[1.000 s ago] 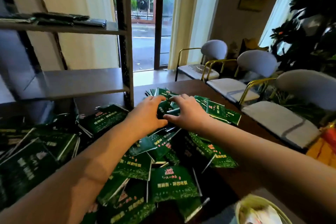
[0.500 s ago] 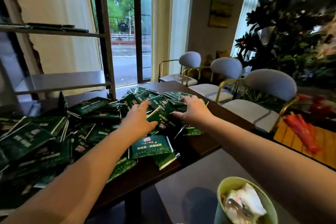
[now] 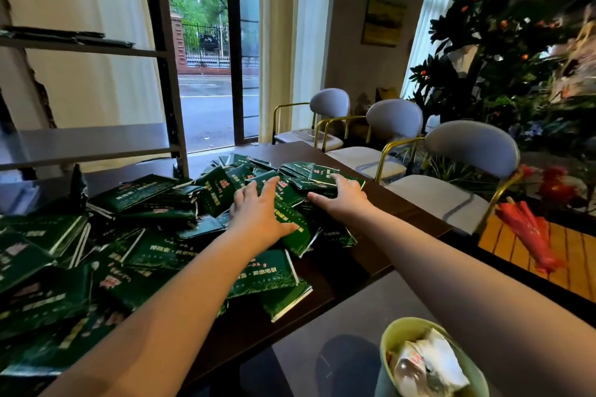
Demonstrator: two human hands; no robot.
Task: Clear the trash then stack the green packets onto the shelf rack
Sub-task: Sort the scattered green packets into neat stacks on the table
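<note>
Head view. The green packets lie in a loose heap that covers the left and middle of the dark surface and reaches its near edge. The packets are flat rectangles lying on their broad faces, overlapping, and their long axes point in mixed directions. One packet at the near edge has its long axis running left to right, with its print readable from the viewer's side.

The left hand rests palm down on the far part of the heap, fingers straight and spread, thumb out to the right; it grips nothing. The right hand lies palm down just beside it on the heap's far right end, fingers straight, thumb pointing left, also gripping nothing.

The shelf rack stands at the back left of the surface. Its upper shelf carries a few flat dark packets. A pale green bin holding crumpled trash stands on the floor at lower right.
</note>
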